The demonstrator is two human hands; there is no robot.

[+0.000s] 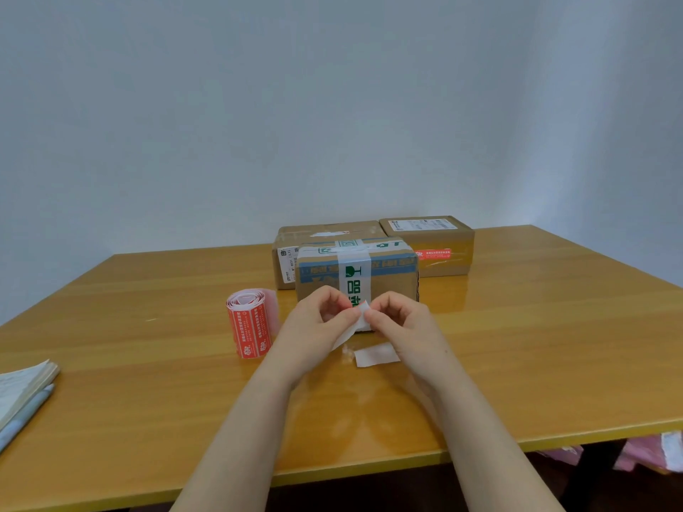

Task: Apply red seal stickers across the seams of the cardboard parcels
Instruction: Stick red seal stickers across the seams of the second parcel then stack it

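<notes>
Both hands meet just in front of the nearest cardboard parcel (391,280), which carries white and blue tape. My left hand (318,319) and my right hand (401,321) pinch a sticker strip (356,319) between them; its white backing hangs down and a red corner shows at the top. A roll of red seal stickers (249,325) stands on the table left of my hands. Two more parcels stand behind: one at the back left (329,230) and one at the back right (439,234) with a red seal sticker (432,254) on its front.
A loose white backing slip (377,355) lies on the wooden table (148,364) below my right hand. A notebook (22,386) and a pen (26,415) sit at the left edge. Pink and white items (650,456) lie beyond the table's near right edge.
</notes>
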